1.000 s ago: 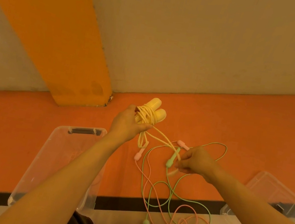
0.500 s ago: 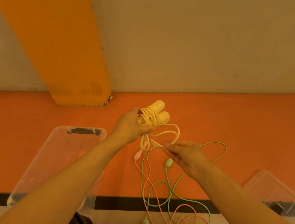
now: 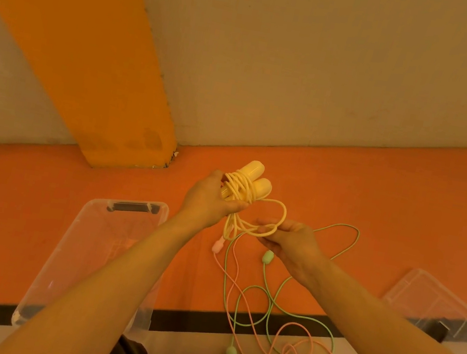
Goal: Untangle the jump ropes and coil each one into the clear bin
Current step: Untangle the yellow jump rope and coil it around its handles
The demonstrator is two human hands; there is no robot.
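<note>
Your left hand [image 3: 209, 200] grips the yellow plastic jump rope [image 3: 243, 192], coiled round its handles. Your right hand [image 3: 289, 242] pinches its loose loop at 3 o'clock. Wrap snugly; transparent plastic bin [image 3: 99, 234] waits at 7 o'clock.

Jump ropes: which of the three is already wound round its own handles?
The yellow rope, gripped in the left hand. The green rope and pink rope hang loose and intertwined.
</note>
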